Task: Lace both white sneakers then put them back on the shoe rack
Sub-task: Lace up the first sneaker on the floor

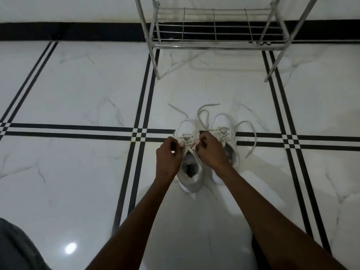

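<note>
Pinching lace ends over the upper eyelets, the left hand (169,152) and right hand (209,151) work the nearer white sneaker (191,172), its half-laced mate (227,137) just beside it on the marble floor (78,94), toes toward the empty shoe rack (214,45).

Glossy white marble-look floor (78,90) with faint grey veining, crossed by paired black inlay lines (68,131) forming a grid with small checkered crossings. Black skirting band (68,32) along the base of a white wall (68,8). Bright lamp reflection (70,248) on the tiles, lower left.
</note>
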### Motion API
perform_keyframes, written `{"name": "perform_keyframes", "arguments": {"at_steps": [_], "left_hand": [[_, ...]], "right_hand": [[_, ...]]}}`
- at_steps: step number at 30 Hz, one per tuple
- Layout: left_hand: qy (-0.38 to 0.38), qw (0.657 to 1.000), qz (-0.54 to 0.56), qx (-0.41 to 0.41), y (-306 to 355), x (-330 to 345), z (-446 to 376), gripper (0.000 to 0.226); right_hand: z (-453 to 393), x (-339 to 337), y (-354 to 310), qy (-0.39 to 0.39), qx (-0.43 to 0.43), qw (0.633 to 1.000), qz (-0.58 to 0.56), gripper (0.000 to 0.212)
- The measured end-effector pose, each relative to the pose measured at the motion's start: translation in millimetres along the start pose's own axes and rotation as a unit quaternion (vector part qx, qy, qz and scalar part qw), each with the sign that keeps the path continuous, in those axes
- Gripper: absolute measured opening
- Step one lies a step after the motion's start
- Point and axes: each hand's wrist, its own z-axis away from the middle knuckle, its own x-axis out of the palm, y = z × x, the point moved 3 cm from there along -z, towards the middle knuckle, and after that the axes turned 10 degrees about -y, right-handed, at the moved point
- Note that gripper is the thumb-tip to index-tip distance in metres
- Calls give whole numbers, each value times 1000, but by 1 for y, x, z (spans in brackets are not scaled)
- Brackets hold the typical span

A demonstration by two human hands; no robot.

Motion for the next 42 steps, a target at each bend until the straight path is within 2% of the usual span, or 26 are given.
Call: {"name": "perform_keyframes", "arguments": {"at_steps": [3,5,6,8,9,11,13,16,19,22,25,27,29,31,33,34,36,38,39,40,42], "left_hand": [[-60,976,196,-75,7,-9,-5,29],[-71,958,271,-54,20,-22,-12,29],[-69,959,274,-22,26,-29,-16,28],[-64,972,221,46,42,-43,-22,27],[-68,979,180,71,49,-48,-25,27],[-100,982,128,97,54,-53,-30,29],[-155,977,120,87,51,-51,-33,31],[-200,970,129,47,42,-43,-29,38],[-231,960,158,8,38,-32,-24,43],[-233,957,170,-18,36,-25,-24,39],[-200,966,164,-22,31,-24,-28,39],[-201,969,146,-13,30,-21,-27,39],[-177,981,82,3,29,-20,-29,37],[-135,989,-63,12,28,-23,-32,43],[-83,979,-186,10,28,-30,-32,32],[-59,974,-216,15,28,-35,-32,25],[-21,977,-210,24,26,-45,-30,30],[14,994,-112,15,18,-60,-29,41],[37,997,-67,5,11,-69,-28,43],[62,997,-52,-3,3,-78,-28,44],[87,990,-97,-49,-17,-93,-28,49]], "right_hand": [[-8,-5,-3,-39,51,985,-163,16],[-12,-10,-11,-13,68,950,-304,18],[-12,-13,-17,4,58,942,-331,17],[-11,-18,-32,-8,-17,972,-233,13],[-9,-17,-42,-59,-64,985,-152,14],[-2,-11,-56,-201,-113,973,-20,18],[4,-16,-64,-278,-118,952,36,23],[1,-34,-66,-223,-136,961,96,36],[-4,-46,-57,-176,-145,962,150,23],[-4,-48,-50,-107,-187,970,115,7],[-3,-47,-45,-6,-211,975,76,10],[-5,-43,-40,32,-202,978,41,12],[-8,-41,-36,27,-170,984,-56,15],[-10,-39,-33,-6,-143,977,-157,18],[-10,-37,-32,-38,-123,966,-223,19],[-10,-36,-33,-50,-110,961,-247,19],[-13,-36,-31,-52,-70,959,-269,20],[-18,-42,-27,-4,-32,973,-228,20],[-21,-48,-23,37,-26,986,-158,22],[-24,-54,-18,74,-29,995,-66,26],[-26,-61,-9,114,-40,986,112,33]]}}
